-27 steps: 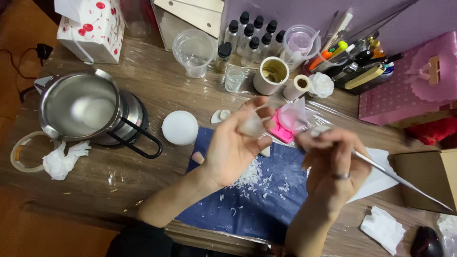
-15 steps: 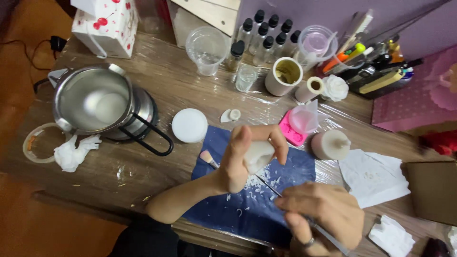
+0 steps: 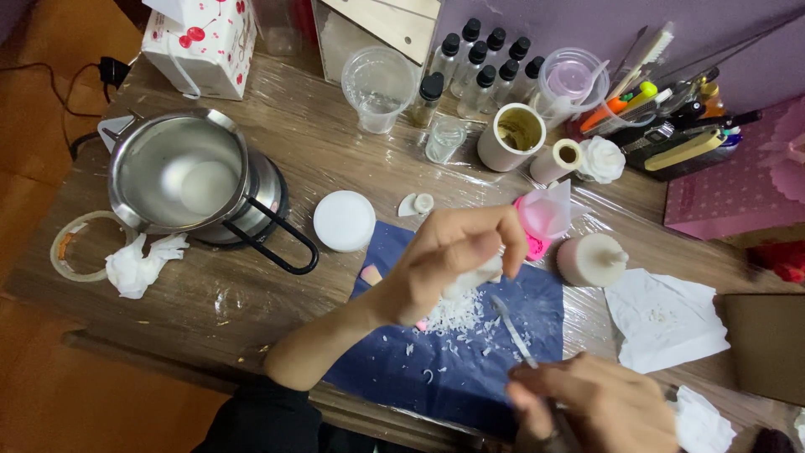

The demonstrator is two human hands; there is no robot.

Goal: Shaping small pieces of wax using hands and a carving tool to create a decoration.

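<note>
Two hands over plastic-wrapped wooden table (image 3: 277, 285): left hand (image 3: 449, 260) clamps white lump (image 3: 474, 277), right hand (image 3: 599, 407) blade (image 3: 511, 327).

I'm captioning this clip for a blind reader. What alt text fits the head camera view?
A left hand holds a white wax piece over a dark blue sheet strewn with white shavings, while the right hand points a thin metal tool at it. A steel pot and small bottles stand on the wooden table.
</note>
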